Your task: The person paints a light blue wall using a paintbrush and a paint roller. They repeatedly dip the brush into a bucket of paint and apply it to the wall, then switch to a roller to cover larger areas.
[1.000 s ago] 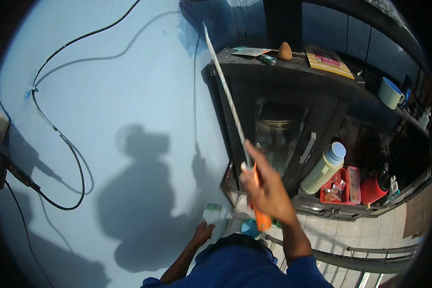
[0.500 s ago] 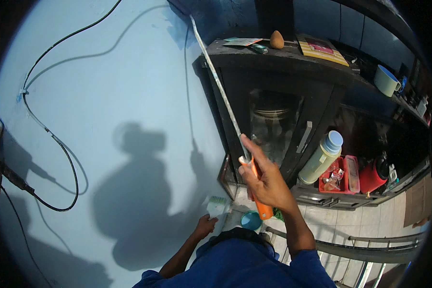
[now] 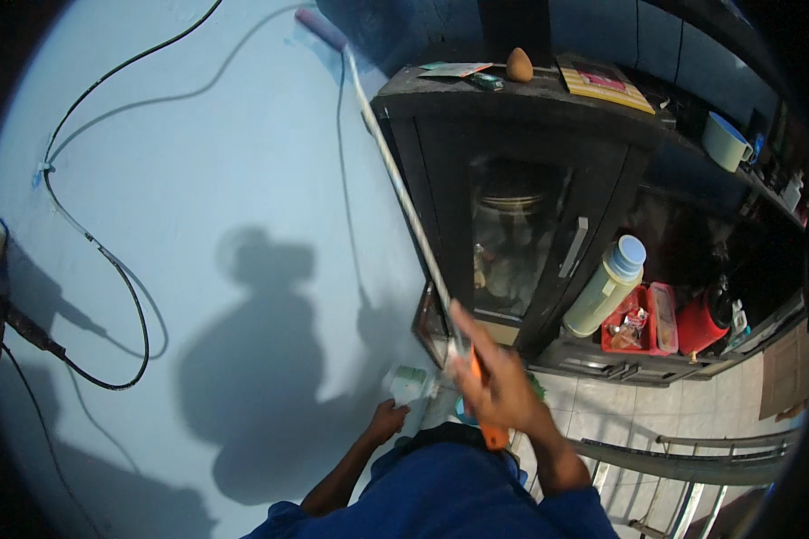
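My right hand (image 3: 502, 388) is closed round the orange handle of a long paint roller (image 3: 403, 193); the hand is a little blurred. The roller's purple-blue sleeve (image 3: 321, 29) lies against the light blue wall (image 3: 144, 260), near the top, where a darker blue patch shows. Low at the wall, my left hand (image 3: 386, 420) grips a wide, flat paintbrush (image 3: 408, 384) with greenish bristle ends. Its lower part is hidden by the fingers. A turquoise bucket (image 3: 465, 410) shows partly behind my right hand.
Right of the roller stands a black cabinet (image 3: 521, 135) bearing papers and a brown egg-shaped object (image 3: 519, 66). A thermos flask (image 3: 605, 286) and a red basket (image 3: 627, 343) sit on its lower shelf. A black cable (image 3: 139, 296) loops along the wall. Metal rails (image 3: 692, 467) cross the lower right.
The roller has come down and toward me, so its sleeve now shows in full. My right hand has lowered with the handle, covering more of the bucket. My left hand is almost still.
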Demonstrator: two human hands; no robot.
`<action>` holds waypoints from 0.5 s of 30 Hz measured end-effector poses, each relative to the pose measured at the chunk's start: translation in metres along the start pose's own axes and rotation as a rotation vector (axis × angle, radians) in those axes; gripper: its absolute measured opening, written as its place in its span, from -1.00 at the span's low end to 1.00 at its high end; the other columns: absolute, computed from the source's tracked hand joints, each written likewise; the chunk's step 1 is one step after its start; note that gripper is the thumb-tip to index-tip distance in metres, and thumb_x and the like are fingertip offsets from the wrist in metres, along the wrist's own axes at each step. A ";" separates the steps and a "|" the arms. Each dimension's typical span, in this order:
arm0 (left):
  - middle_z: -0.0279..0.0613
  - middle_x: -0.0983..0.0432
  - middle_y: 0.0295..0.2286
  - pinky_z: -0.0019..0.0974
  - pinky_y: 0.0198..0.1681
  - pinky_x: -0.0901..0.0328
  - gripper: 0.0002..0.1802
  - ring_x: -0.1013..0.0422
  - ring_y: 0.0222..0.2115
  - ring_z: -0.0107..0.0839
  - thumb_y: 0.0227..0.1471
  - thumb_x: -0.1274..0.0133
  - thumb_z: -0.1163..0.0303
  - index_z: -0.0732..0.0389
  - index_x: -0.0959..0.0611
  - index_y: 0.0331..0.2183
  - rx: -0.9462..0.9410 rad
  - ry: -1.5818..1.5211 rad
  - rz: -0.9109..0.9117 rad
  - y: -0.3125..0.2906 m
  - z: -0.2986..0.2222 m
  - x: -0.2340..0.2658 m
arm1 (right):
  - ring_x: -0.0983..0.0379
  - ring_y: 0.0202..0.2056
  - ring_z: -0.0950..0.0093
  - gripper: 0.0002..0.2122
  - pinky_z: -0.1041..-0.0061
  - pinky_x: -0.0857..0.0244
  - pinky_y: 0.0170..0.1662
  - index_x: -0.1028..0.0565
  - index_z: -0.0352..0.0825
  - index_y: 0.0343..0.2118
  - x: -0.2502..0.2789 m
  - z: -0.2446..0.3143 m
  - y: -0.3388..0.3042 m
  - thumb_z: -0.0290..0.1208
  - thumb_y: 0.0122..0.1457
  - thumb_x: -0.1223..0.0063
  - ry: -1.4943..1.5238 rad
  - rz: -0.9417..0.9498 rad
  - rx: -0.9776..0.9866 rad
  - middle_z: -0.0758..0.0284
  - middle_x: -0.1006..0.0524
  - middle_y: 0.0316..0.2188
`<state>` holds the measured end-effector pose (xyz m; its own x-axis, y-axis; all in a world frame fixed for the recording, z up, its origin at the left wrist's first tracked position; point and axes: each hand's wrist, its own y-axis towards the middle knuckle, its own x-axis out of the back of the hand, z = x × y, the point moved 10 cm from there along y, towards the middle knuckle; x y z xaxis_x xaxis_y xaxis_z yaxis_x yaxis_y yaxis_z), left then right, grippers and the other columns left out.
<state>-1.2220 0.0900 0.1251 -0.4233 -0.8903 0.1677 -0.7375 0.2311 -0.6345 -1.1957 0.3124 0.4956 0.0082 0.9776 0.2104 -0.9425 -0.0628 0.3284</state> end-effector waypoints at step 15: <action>-0.30 -0.26 -0.66 -0.40 -0.67 -0.15 -0.74 -0.19 -0.69 -0.54 -0.07 -0.01 0.28 0.29 -0.39 -0.47 -0.024 -0.005 0.070 0.003 0.013 -0.008 | -0.15 0.05 0.14 -0.45 0.33 -0.10 0.04 -0.02 -0.27 0.13 -0.022 -0.017 -0.054 -0.46 0.06 0.09 -0.134 0.120 -0.122 0.03 -0.19 0.04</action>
<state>-1.2140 0.0925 0.1118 -0.4715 -0.8738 0.1193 -0.7189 0.3024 -0.6259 -1.1507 0.2975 0.4579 -0.0698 0.9287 0.3643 -0.9728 -0.1442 0.1812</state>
